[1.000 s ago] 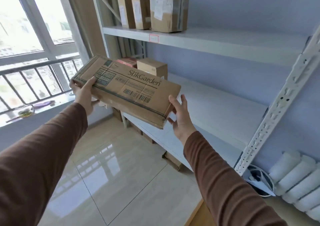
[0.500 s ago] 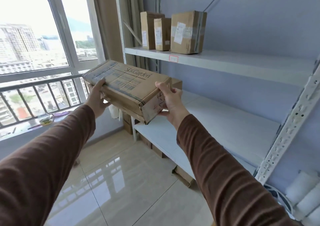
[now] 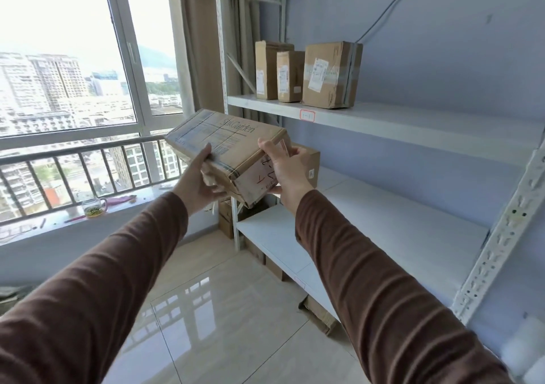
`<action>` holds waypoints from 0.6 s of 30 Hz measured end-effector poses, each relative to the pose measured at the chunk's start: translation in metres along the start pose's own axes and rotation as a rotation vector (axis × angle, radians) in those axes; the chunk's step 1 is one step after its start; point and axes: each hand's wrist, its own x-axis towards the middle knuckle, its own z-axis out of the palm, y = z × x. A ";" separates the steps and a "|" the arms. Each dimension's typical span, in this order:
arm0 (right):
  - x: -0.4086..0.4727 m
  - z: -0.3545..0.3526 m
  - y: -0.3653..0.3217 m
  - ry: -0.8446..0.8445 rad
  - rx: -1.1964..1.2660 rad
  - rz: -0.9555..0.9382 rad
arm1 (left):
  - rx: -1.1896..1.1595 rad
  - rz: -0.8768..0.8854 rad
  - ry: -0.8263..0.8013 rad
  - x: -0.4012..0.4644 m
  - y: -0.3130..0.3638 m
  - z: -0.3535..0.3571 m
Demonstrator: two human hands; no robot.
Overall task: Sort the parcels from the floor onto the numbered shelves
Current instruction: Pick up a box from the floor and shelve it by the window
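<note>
A white metal shelving rack [image 3: 383, 124] holds three upright brown cardboard parcels [image 3: 306, 74]. Before its middle shelf, a long brown cardboard box [image 3: 224, 144] is gripped by left hand [image 3: 197, 183] and right hand [image 3: 287, 168], fingers [image 3: 267, 147] clenched around it.

Shelf tag [image 3: 307, 115]: red-bordered, characters too small to read. Box on middle shelf [image 3: 309, 164] mostly hidden behind right hand [image 3: 287, 168]. Handwriting on held parcel [image 3: 230, 150] partly covered, illegible.

High-rise room used for storage: metal shelving [image 3: 383, 124], stacked parcels [image 3: 328, 75].
</note>
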 end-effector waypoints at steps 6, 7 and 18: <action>0.008 0.011 -0.007 -0.164 -0.011 -0.140 | -0.188 -0.035 -0.087 -0.006 -0.001 -0.006; 0.007 0.013 -0.007 -0.199 0.003 -0.155 | -0.219 -0.031 -0.089 -0.005 0.002 -0.011; -0.009 0.055 0.025 -0.403 0.020 -0.179 | -0.350 0.050 -0.173 -0.007 0.029 -0.032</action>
